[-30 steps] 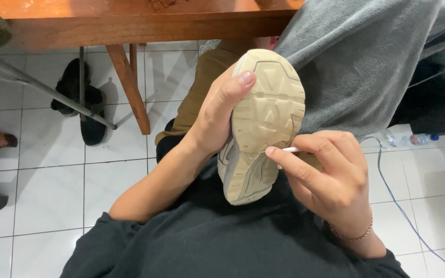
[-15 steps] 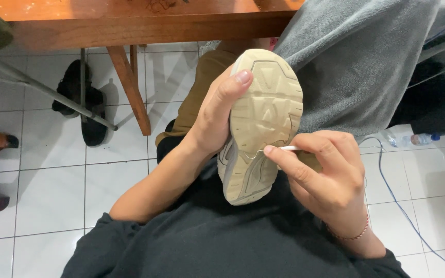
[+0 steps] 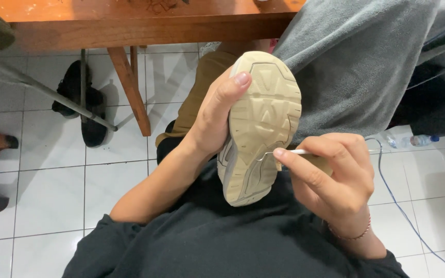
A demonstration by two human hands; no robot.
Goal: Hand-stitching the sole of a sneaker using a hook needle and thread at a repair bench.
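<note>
Head view looks down on a beige shoe (image 3: 260,128) held sole-up over the lap. Right of the shoe, the right hand (image 3: 336,177) pinches a thin white pick (image 3: 290,152), its hooked metal tip set in a groove of the sole. Left of the shoe, the left hand (image 3: 217,113) wraps the upper, thumb pressed on the sole. Beyond the shoe stand a wooden table (image 3: 130,23) and black shoes (image 3: 81,103) on white tiles. If the tip skids out of the groove, it could jab the left thumb.
</note>
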